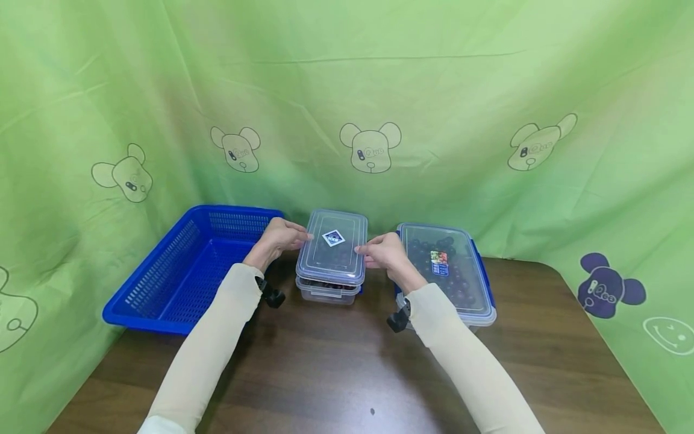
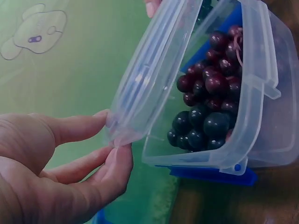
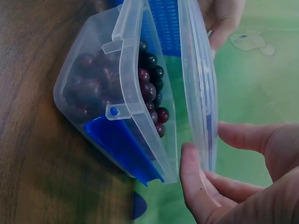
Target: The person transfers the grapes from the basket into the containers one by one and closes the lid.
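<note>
A clear plastic lid (image 1: 332, 256) with a diamond-shaped label is held tilted over a small clear container (image 1: 328, 295). My left hand (image 1: 282, 236) pinches its left edge between thumb and fingers. On the opposite edge, my right hand (image 1: 384, 252) pinches it the same way. A gap between lid and rim shows in both wrist views. Dark red and near-black grapes (image 2: 217, 84) lie inside the container. Its blue side clip (image 3: 121, 149) hangs down, unfastened, in the right wrist view.
To the left stands a blue slotted basket (image 1: 190, 283). A larger lidded container (image 1: 466, 259) with dark round fruit inside and blue clips sits on the right. Everything rests on a brown wooden table (image 1: 336, 367), with a green printed curtain (image 1: 434, 78) behind.
</note>
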Demonstrator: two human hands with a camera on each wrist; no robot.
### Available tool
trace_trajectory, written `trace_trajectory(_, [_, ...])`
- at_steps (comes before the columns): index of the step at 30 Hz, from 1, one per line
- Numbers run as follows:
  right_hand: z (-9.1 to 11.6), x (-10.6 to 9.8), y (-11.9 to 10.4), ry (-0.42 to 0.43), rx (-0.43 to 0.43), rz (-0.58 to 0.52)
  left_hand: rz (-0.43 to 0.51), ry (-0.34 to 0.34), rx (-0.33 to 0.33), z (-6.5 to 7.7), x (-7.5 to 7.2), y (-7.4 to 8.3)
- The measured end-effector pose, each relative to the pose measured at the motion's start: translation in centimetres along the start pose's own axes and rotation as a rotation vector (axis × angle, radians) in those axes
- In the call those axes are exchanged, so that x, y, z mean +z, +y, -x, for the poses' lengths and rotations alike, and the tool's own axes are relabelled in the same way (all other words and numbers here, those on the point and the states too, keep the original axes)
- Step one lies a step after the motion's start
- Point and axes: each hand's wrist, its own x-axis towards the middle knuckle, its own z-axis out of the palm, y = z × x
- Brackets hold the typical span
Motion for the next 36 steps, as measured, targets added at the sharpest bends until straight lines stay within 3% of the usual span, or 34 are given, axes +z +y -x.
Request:
trace_trajectory(9, [-0.5,0.4,0.3,-0.034,0.02,0.068,-0.084,0.038,-0.04,-0.4,0.6,-0.4])
trace_trajectory(22, [-1.1,1.3,0.9,-0.018,0.024,0.149,-0.234,0.073,-0.007,-1.0,1.3,-1.0])
trace_trajectory(26, [-1.2,1.5,0.9,-0.015,0.024,0.167,-0.325,0.096,-0.032,-1.1,1.6,-1.3])
trace_trajectory(36, [-1.6,1.0,1.2,-0.061,0.026,0.154,-0.378,0.108,-0.081,-1.3,2.0,-1.4])
